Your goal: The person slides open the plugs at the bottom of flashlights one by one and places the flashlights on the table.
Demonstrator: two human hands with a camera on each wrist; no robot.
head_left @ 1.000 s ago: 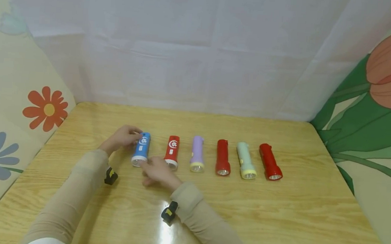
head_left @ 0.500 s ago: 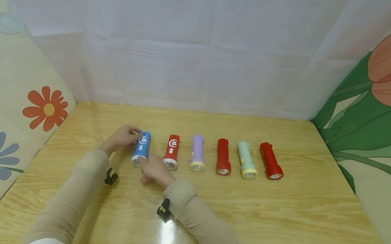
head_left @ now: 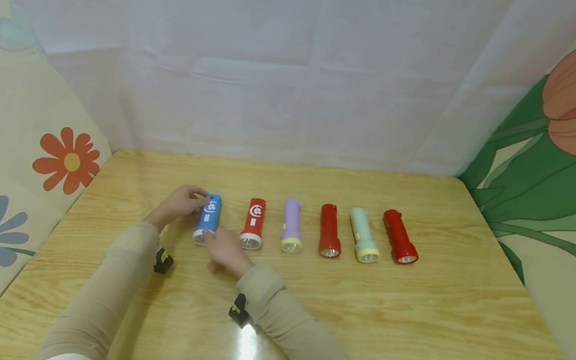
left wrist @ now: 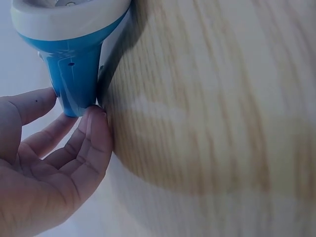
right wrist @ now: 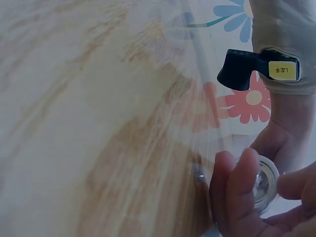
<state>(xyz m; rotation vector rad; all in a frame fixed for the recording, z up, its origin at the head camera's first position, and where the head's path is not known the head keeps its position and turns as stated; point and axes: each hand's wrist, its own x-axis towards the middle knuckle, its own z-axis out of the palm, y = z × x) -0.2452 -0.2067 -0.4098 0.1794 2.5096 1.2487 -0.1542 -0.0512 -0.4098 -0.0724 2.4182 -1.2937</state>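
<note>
In the head view a blue flashlight (head_left: 209, 217) with a white head lies at the left end of a row, lens toward me. My left hand (head_left: 180, 201) holds its tail end; the left wrist view shows thumb and fingertips around the blue body (left wrist: 74, 74). At the lens end is my right hand (head_left: 225, 249), a finger on the white rim. From the right wrist, the lens (right wrist: 264, 185) shows between curled fingers (right wrist: 239, 190) on one side and a digit at the rim on the other. Part of the lens is hidden behind the fingers.
To the right lie a red flashlight with a white head (head_left: 252, 225), a purple one (head_left: 292, 222), a dark red one (head_left: 330, 227), a mint one (head_left: 363, 232) and another dark red one (head_left: 399, 235). They rest on a wooden table (head_left: 408, 322) before a white cloth (head_left: 294, 91).
My right hand has moved a little left, from beside the red flashlight onto the blue one's head, uncovering the red one's lens. The left hand stays at the tail end.
</note>
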